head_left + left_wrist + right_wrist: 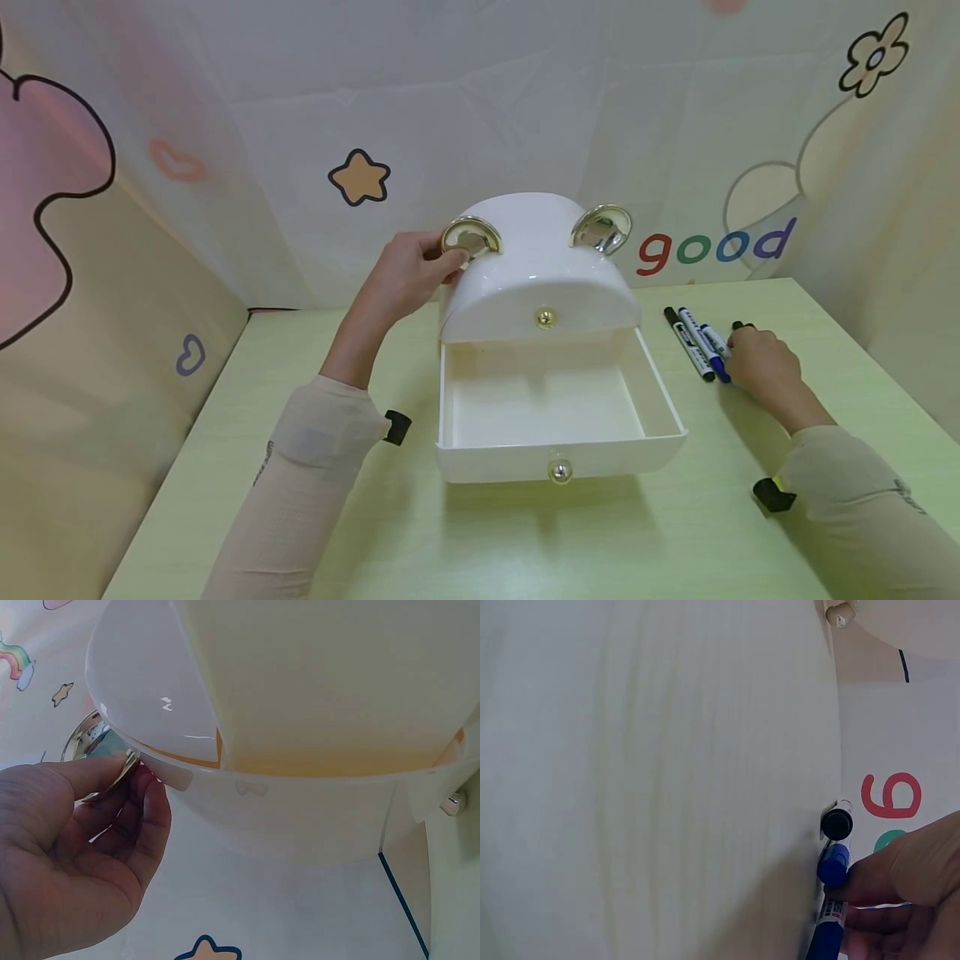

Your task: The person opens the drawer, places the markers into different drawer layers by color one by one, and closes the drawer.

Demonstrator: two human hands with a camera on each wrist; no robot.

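Note:
A white box [536, 287] with two gold ear-shaped pieces stands mid-table, its lower drawer [562, 471] pulled out and bare inside. At its left side, my left hand [408, 271] pinches the left gold ear [471, 235] between thumb and fingers; the left wrist view shows the thumb against the ear's edge [129, 769]. Over on the right, my right hand [765, 362] reaches down onto a group of markers. Its thumb and fingers lie around a blue-capped marker [826, 937]. A black-capped marker [690, 346] and another blue-capped marker [705, 343] lie beside it.
The pale wooden table [540, 550] runs up to a printed curtain [480, 108] behind the box. Beside the left ear's twin, the right gold ear [602, 229], the curtain carries the word "good". Side curtains border the table left and right.

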